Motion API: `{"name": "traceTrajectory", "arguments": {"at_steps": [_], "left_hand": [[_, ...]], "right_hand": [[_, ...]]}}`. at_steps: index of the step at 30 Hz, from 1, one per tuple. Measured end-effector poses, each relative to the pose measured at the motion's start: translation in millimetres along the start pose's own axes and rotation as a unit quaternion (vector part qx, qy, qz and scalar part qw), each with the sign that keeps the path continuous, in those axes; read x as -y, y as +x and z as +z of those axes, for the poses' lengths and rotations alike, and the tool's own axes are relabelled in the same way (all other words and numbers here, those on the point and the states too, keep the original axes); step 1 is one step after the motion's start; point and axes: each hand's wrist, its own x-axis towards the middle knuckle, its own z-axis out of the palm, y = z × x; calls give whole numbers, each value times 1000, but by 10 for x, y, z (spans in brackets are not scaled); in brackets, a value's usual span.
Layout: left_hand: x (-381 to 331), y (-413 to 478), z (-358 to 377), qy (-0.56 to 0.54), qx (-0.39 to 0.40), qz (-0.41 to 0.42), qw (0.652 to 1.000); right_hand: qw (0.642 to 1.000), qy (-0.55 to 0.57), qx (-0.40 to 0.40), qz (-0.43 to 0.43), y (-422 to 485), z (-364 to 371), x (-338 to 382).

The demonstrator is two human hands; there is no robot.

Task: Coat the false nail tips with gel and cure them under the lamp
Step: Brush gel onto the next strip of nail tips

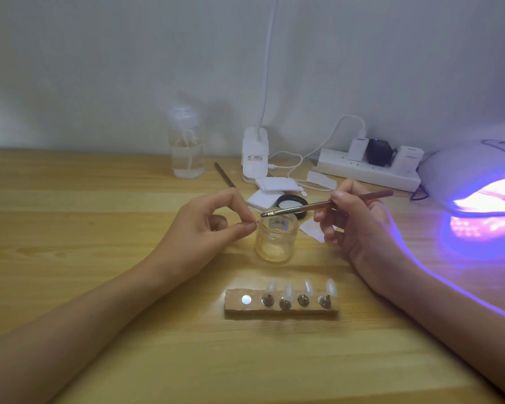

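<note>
Four tips (288,290) up on pegs on the block (280,309) at the front, plus one more tip (257,220) pinched between left hand (204,225) thumb and forefinger, right over the jar (276,243) rim. Right hand (353,223) gripping the brush (318,206) pencil-style, bristles at that pinched tip. Lamp (464,170) glowing purple off to the right, well apart from both hands.

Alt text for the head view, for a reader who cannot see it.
Over an open glass jar, the left hand pinches a small nail tip while the right hand holds a brush to it. Four more tips stand on a wooden holder nearer the camera, and a curing lamp glows violet at the right.
</note>
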Motion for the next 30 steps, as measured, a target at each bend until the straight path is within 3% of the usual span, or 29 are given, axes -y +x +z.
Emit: {"name": "traceTrajectory", "arguments": {"at_steps": [30], "left_hand": [[-64, -24, 6, -8, -12, -30, 999]], "right_hand": [[998, -29, -47, -43, -30, 12, -1]]}}
